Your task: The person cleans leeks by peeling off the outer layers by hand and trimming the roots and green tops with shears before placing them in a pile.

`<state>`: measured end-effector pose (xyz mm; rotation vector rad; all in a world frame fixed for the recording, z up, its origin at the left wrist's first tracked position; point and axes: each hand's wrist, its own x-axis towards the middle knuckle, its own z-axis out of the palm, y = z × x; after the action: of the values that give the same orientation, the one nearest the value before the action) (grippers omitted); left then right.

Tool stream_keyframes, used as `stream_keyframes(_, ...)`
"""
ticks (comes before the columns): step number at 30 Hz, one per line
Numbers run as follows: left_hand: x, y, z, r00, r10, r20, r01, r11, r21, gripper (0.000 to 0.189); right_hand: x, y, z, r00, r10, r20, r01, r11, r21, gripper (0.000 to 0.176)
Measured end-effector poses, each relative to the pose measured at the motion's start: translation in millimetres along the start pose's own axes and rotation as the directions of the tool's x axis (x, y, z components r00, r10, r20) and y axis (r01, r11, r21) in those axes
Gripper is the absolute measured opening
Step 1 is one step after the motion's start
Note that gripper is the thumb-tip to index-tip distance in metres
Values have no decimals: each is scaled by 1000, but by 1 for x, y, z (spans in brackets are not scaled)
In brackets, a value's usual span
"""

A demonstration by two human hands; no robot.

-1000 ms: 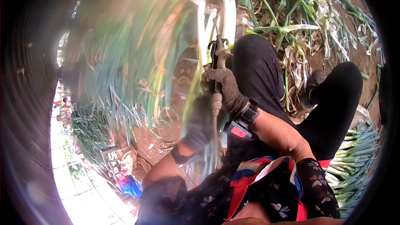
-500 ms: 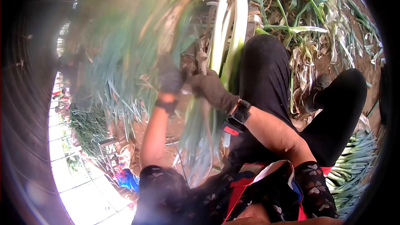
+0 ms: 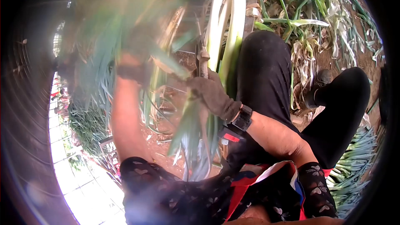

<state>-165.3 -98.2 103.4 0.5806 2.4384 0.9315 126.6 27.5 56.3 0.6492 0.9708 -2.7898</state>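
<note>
In the head view, my right hand [image 3: 212,94], in a dark work glove with a black watch at the wrist, is closed around a bunch of green onions [image 3: 233,37]. Their thick white stalks run up from the hand and their blue-green leaves [image 3: 191,137] hang below it. My left hand [image 3: 141,46], gloved too, is smeared by motion at the upper left, among blurred green leaves. A leaf strip [image 3: 171,64] stretches between the two hands. Whether the left fingers grip it is not clear.
Peeled leaves and dry husks [image 3: 316,21] heap up at the upper right. My bent knee [image 3: 264,62] stands beside the bunch. More green onions [image 3: 352,171] lie in a pile at the lower right; another green pile [image 3: 87,125] is at the left.
My left hand has moved away from the right hand, to the left and up, with leaves trailing in between. My right hand has stayed nearly in place on the bunch.
</note>
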Motion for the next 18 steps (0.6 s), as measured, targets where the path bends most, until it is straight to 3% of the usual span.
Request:
stream_keyframes(4,17,56,-54,990,95,-106,-60,954,293,19,5,1,2,1000,21,21,-23,994,102,23)
stream_keyframes(8,21,58,-39,980,104,-169,-10,876,481,27,4,-8,-2,993,62,104,-75,989,130,23)
stream_keyframes(11,-10,32,12,968,3,-250,139,827,545,32,5,-7,-4,991,50,122,-65,990,124,23)
stream_keyframes(13,-43,2,54,909,-50,-415,308,750,585,36,1,-11,-5,992,50,117,-57,997,56,21)
stream_keyframes(14,-62,-19,77,821,-34,-570,429,695,577,34,0,-11,-5,992,55,115,-57,998,16,21)
stream_keyframes(16,-97,-40,99,749,50,-661,505,604,617,41,5,2,-5,995,7,100,0,998,-64,21)
stream_keyframes(18,-110,-84,103,720,250,-648,427,577,697,47,3,8,-5,993,14,120,2,991,-137,20)
